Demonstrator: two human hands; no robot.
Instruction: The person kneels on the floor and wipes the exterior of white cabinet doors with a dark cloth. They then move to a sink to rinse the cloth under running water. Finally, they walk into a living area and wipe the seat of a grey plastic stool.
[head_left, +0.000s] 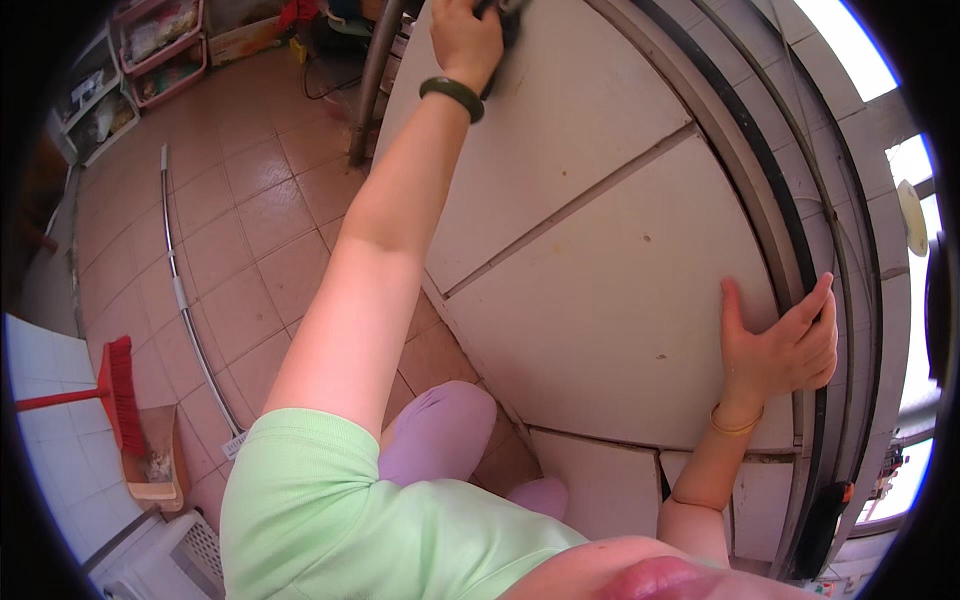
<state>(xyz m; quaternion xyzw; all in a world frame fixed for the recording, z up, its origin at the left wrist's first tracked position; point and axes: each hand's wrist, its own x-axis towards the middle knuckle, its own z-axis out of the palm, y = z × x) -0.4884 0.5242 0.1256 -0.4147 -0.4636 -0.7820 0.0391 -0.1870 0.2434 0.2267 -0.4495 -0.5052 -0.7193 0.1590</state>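
Note:
My left hand (466, 43) is stretched far out at the top of the view, a dark green bangle on its wrist. Its fingers are closed around a black object (511, 26) against a white cabinet panel (570, 112); the object is partly hidden and I cannot tell what it is. My right hand (780, 349), with gold-coloured bangles, rests at the upper edge of a second white panel (600, 322). Its thumb is spread apart on the panel side, and its fingers reach over the black edge strip (802, 255). I see nothing held in it.
A long metal pole (182, 296) lies on the brown floor tiles (289, 202). At the left are a red broom (120, 394) and a dustpan (154, 457). Pink baskets (161, 34) stand at the upper left, near a metal leg (371, 90). A black-handled object (823, 529) lies lower right.

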